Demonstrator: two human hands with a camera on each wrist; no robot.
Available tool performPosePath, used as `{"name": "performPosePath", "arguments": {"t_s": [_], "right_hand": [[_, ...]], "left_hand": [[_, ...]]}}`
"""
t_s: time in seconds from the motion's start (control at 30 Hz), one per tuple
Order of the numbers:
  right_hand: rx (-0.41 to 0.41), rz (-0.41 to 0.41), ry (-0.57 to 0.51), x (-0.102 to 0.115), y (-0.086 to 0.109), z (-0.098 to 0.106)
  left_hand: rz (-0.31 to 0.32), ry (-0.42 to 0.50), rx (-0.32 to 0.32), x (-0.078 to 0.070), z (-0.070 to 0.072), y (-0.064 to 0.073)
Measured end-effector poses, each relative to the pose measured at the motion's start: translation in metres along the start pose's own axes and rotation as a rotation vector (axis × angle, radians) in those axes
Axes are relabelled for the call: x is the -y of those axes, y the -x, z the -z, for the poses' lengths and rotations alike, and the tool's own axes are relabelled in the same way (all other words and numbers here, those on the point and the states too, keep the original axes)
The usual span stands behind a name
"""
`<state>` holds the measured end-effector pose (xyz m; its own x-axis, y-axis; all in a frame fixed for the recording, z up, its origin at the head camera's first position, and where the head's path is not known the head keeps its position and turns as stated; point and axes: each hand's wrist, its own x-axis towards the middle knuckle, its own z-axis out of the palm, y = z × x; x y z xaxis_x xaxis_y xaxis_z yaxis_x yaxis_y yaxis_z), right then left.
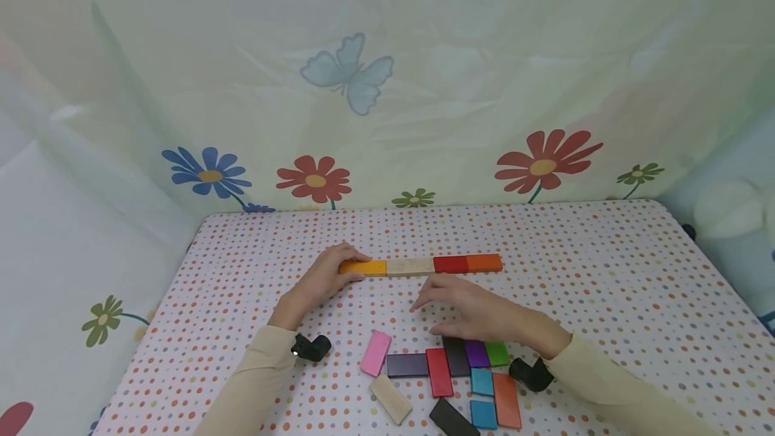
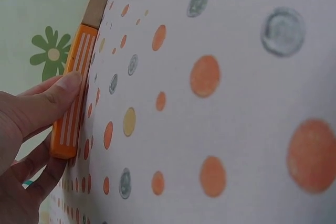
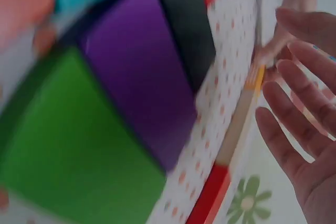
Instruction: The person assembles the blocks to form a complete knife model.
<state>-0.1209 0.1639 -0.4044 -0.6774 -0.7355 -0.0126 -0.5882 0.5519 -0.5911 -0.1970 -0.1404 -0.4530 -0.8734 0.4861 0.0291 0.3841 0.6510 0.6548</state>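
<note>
On the dotted table a row of flat tiles lies end to end: a yellow-orange tile [image 1: 374,268], a plain wood tile [image 1: 410,267], a red tile [image 1: 451,264] and an orange tile [image 1: 484,262]. My left hand [image 1: 323,273] pinches the yellow-orange tile at the row's left end. In the left wrist view the thumb presses this tile's striped edge [image 2: 76,100], with fingers behind and below it. Between the row and the nearer tiles, my right hand [image 1: 469,305] hovers with loosely spread fingers and holds nothing. The right wrist view shows its fingers [image 3: 289,124] apart.
Nearer to me lie a pink tile [image 1: 376,353], a dark grey tile [image 1: 407,365], a crimson tile [image 1: 438,372], a purple tile [image 1: 477,354], a green tile [image 1: 498,354], blue tiles [image 1: 482,382], a salmon tile [image 1: 506,400], a loose wood tile [image 1: 390,398] and a black tile [image 1: 454,417]. A flowered curtain [image 1: 424,120] hangs behind.
</note>
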Motion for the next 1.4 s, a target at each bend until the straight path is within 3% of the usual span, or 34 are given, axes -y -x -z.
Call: {"name": "performPosePath", "arguments": {"t_s": [0.23,0.37,0.6,0.8,1.1,1.3,1.4], "right_hand": [[0.170,0.061,-0.083,0.018,-0.008,-0.024],[0.209,0.087,-0.055,0.024,-0.013,-0.034],[0.227,0.034,-0.042,0.028,-0.016,-0.044],[0.197,-0.008,-0.064,0.029,-0.017,-0.050],[0.135,0.021,-0.033,0.028,-0.015,-0.049],[0.000,0.111,-0.042,0.018,-0.007,-0.025],[-0.067,0.094,0.004,0.004,0.000,-0.003]], "left_hand": [[0.012,-0.001,-0.003,0.000,-0.001,-0.001],[0.007,-0.003,-0.005,0.001,0.000,0.000],[-0.009,-0.005,-0.008,0.001,0.000,0.000],[0.005,-0.001,-0.013,0.001,0.001,0.002],[-0.008,0.006,-0.011,0.002,0.001,0.003],[-0.028,-0.004,-0.011,0.003,0.000,0.003],[-0.025,0.004,-0.009,0.002,0.001,0.002]]}}
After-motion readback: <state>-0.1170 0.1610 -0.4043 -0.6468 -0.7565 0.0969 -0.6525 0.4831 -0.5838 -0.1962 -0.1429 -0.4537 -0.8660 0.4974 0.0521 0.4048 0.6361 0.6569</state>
